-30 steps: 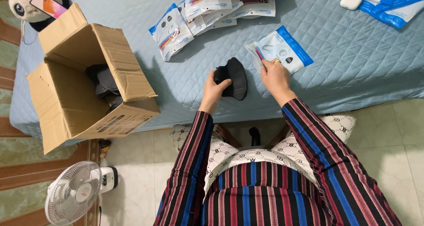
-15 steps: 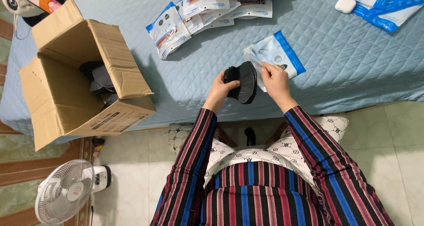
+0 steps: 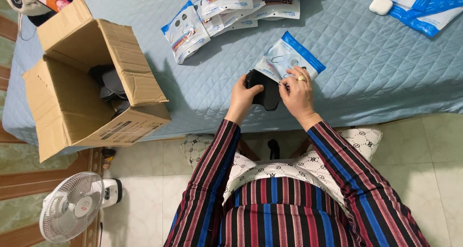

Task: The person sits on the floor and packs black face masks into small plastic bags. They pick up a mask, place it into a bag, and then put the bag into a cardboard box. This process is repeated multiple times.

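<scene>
My left hand [image 3: 244, 93] grips a black fabric piece [image 3: 268, 95] folded into a small bundle, held just above the near edge of the blue quilted bed [image 3: 366, 68]. My right hand [image 3: 298, 90], with a ring on one finger, pinches the open mouth of a blue and white plastic pouch [image 3: 289, 58] against the black piece. The pouch lies tilted toward the far right, and the end of the black piece sits at its opening.
An open cardboard box [image 3: 91, 88] holding dark fabric stands on the bed at left. Several filled pouches [image 3: 226, 13] lie at the far middle and more pouches [image 3: 424, 8] at the far right. A white fan [image 3: 72, 211] stands on the tiled floor.
The black piece was lifted off the bed and brought to the pouch's opening. My right hand shifted from lying on the pouch to pinching its mouth.
</scene>
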